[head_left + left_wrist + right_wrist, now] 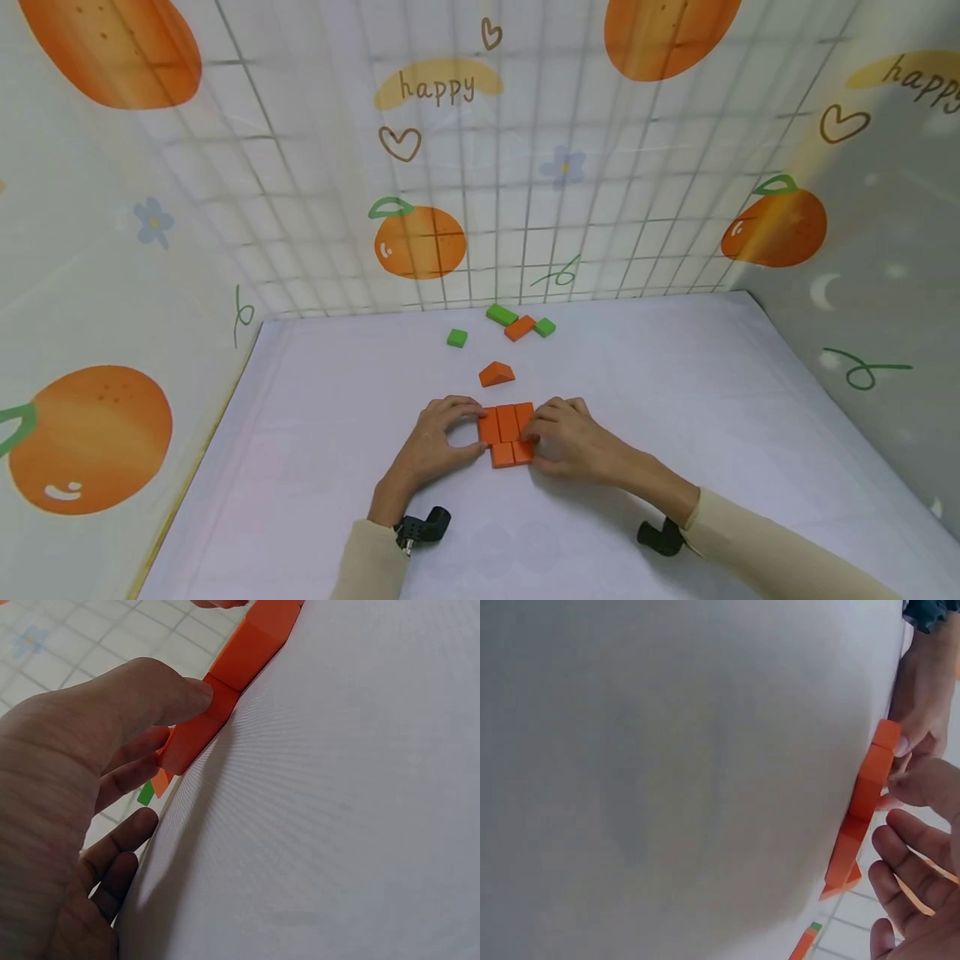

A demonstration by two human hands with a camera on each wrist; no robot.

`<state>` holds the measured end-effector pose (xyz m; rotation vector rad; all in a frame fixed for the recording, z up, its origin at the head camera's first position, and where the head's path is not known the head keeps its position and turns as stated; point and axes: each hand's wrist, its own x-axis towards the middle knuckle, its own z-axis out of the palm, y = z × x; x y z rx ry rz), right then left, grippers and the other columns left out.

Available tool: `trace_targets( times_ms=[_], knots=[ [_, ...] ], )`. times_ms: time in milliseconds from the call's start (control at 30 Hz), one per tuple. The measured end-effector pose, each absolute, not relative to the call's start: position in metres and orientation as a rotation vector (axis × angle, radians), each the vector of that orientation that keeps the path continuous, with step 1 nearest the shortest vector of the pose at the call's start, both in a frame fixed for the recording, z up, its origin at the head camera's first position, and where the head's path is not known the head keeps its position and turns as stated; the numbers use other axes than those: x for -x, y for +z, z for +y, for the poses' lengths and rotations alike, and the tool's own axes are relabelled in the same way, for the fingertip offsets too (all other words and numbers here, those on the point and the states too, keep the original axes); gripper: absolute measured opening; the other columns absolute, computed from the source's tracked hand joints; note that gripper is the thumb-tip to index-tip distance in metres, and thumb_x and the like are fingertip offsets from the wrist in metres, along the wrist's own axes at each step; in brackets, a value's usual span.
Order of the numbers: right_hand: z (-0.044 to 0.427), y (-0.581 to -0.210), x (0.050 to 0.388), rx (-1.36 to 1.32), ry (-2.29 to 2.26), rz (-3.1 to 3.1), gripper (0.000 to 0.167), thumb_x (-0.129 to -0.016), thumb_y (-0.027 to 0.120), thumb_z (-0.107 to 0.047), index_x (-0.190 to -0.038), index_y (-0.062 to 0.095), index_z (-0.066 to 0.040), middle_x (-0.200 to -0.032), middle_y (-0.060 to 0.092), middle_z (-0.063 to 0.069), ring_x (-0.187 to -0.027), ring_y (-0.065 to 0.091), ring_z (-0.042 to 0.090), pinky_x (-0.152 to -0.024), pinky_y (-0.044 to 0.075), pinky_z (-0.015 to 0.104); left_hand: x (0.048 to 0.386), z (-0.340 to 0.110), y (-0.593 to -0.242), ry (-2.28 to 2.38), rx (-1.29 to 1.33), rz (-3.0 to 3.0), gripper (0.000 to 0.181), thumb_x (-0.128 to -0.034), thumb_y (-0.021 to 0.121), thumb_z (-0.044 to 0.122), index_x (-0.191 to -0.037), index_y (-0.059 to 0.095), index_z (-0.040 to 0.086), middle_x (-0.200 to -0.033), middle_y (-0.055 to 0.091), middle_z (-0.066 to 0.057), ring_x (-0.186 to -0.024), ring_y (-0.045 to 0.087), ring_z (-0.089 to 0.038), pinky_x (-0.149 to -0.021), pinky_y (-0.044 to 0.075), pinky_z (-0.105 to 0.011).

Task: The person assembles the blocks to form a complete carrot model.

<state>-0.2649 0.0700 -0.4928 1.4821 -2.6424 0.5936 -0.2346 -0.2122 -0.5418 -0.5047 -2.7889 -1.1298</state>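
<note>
just nearside of the orange wooden-looking wedge (497, 374), the left hand (433, 439) pinches a flat orange rectangular-block panel (508, 423); right hand (572, 440) meets it, grip impossible to tell. gentle, even pressure should keep seams tight!

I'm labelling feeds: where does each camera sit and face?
Head: head-worn, facing forward and down at the orange blocks; left hand, right hand, sleeves show.
Left wrist: on that wrist, facing along the left hand to the blocks.
Right wrist: on that wrist, facing tabletop and blocks; right hand at right edge, left hand beyond.
Both wrist views share the orange blocks.
</note>
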Motion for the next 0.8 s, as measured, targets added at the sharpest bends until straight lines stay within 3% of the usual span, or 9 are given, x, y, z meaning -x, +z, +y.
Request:
trace_targets(
  times_ms=[500,800],
  knots=[
    [0.072,-0.469,0.336,-1.13,0.777,-2.668,0.023,-0.087,0.078,-0.016,-0.108,0.072,-0.012,-0.11,0.066,0.002,-0.11,0.052,0.025,-0.084,0.032,0.046,0.235,-0.213,-0.545,-1.152,0.478,-2.793,0.044,-0.0841,0.078,0.043,-0.125,0.066,0.036,-0.133,0.051,0.023,-0.125,0.042,-0.01,-0.106,0.036,-0.048],
    [0.061,-0.477,0.393,-0.986,0.767,-2.754,0.036,-0.089,0.077,-0.02,-0.122,0.068,-0.007,-0.121,0.062,0.008,-0.12,0.046,0.032,-0.087,0.031,0.053,0.233,-0.212,-0.543,-1.179,0.47,-2.798,0.043,-0.0844,0.078,0.042,-0.125,0.066,0.036,-0.133,0.052,0.022,-0.125,0.043,-0.011,-0.105,0.038,-0.049]
  ],
)
